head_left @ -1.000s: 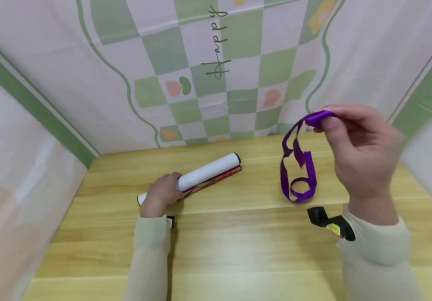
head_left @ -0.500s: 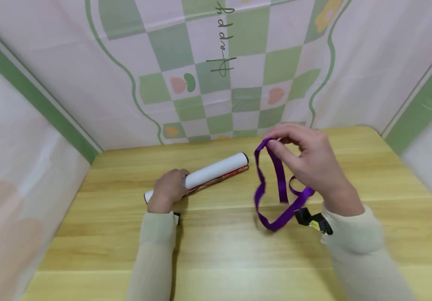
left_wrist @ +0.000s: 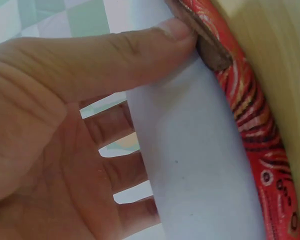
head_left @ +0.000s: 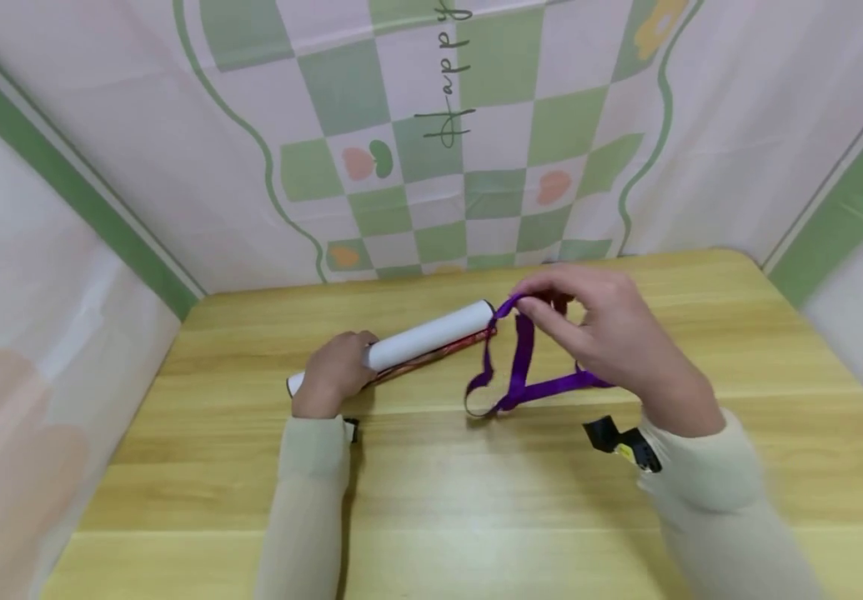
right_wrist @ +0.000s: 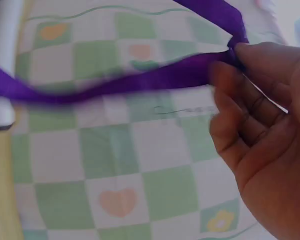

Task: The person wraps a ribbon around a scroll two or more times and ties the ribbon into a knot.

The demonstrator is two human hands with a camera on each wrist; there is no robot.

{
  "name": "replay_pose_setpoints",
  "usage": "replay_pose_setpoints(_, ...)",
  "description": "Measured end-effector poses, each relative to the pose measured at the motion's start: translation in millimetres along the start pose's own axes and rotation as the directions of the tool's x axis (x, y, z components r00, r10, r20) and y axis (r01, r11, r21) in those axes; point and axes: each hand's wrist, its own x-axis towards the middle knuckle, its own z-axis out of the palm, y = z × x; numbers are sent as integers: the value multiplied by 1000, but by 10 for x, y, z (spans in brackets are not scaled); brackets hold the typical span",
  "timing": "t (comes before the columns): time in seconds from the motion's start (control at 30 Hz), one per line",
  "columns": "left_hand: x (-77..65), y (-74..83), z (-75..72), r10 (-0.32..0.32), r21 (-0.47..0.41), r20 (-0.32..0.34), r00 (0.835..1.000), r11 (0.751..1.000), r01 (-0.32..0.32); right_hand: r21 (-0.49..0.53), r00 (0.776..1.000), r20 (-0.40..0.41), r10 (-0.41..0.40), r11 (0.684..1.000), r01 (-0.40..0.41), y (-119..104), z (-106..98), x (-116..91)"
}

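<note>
While the left hand [head_left: 335, 372] is holding one white roll [head_left: 431, 337] on the single wooden surface [head_left: 431, 517], fingers [left_wrist: 126, 171] curling round it, the right hand [head_left: 611, 337] is pinching one purple ribbon [head_left: 523, 354], which is dangling near the roll's right end.

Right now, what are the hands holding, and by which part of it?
The left hand grips the white roll, nearer its left end. The right hand pinches the purple ribbon by its raised part; whether that is an end, I cannot tell.
</note>
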Motion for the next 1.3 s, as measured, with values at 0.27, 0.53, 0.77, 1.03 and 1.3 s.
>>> replay_pose_setpoints(0.27,-8,-57,9,-14,-50,29,999,999,15,325,896,443,-22,935,-138,-43,108,-73)
replay_pose_setpoints(0.53,7,-81,-19,-28,-42,43,999,999,30,82,806,551,215,948,-308,26,76,-100)
replay_pose_setpoints(0.77,-21,-117,-65,-93,-87,61,994,991,98,-239,600,678,424,900,-365,370,375,-174)
replay_pose_setpoints(1.03,-27,-143,-108,-115,-94,74,991,988,122,-299,642,670,373,927,-227,102,1034,-190)
replay_pose_setpoints(1.3,-65,-185,-99,-119,-105,42,992,987,123,-329,603,740,298,942,-62,-317,1461,-388)
